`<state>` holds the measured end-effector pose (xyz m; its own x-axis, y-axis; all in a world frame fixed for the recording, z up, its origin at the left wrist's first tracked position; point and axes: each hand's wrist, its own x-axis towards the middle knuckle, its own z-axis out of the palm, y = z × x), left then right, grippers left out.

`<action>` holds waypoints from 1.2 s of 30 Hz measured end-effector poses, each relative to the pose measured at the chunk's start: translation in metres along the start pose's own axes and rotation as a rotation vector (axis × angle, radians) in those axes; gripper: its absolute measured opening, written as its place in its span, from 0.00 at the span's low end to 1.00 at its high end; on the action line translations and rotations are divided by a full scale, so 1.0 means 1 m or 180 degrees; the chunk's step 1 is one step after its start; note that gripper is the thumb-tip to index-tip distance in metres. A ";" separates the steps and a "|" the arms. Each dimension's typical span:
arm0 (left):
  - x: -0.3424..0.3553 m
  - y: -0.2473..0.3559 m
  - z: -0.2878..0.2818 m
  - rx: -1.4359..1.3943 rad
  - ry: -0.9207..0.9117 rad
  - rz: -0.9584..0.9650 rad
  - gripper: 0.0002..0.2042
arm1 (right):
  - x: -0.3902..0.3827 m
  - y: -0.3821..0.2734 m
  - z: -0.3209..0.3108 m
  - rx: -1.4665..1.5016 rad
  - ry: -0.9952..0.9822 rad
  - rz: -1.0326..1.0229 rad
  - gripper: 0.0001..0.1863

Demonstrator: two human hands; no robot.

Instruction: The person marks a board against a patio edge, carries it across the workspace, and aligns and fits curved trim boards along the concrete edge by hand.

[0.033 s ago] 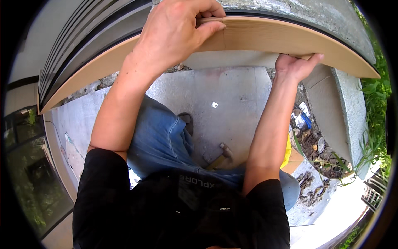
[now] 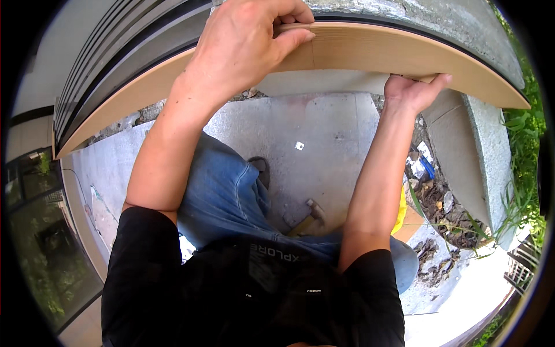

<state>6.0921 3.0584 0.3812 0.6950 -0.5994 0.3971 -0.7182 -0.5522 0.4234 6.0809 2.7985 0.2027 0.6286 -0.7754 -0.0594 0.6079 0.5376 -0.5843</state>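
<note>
A long light wood-coloured board (image 2: 347, 49) runs across the top of the head view against a dark strip. My left hand (image 2: 248, 46) pinches its upper edge with bent fingers, near a faint vertical line on its face. My right hand (image 2: 411, 92) grips the lower edge farther right, thumb pointing right. Below, on a grey slab (image 2: 318, 121), lie a small white square piece (image 2: 299, 146) and a hammer (image 2: 314, 211) near my jeans-clad legs.
A concrete ledge (image 2: 404, 11) sits above the board, black rails (image 2: 98, 66) at upper left, dark glass (image 2: 40, 243) at left. A rough pale block (image 2: 488, 156), leaves and debris (image 2: 439, 196), a yellow object (image 2: 400, 208) and green plants (image 2: 520, 168) lie to the right.
</note>
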 end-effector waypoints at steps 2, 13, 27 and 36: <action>-0.001 0.000 0.000 -0.0035 -0.0060 -0.0161 0.08 | 0.000 0.000 -0.001 -0.0014 -0.0022 -0.0011 0.34; -0.003 0.005 0.002 -0.0132 0.0023 -0.0517 0.07 | -0.001 0.004 0.004 0.0138 -0.0049 0.0047 0.34; -0.004 -0.006 0.008 -0.0019 0.0044 -0.0317 0.07 | 0.003 0.003 0.001 0.0131 -0.0182 0.0002 0.35; -0.003 -0.003 0.008 0.0008 0.0131 -0.0112 0.08 | 0.005 0.002 -0.002 -0.0090 -0.0006 -0.0016 0.37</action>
<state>6.0921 3.0574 0.3725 0.7207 -0.5552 0.4153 -0.6933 -0.5740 0.4358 6.0845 2.7951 0.1990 0.6265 -0.7775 -0.0549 0.5971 0.5241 -0.6073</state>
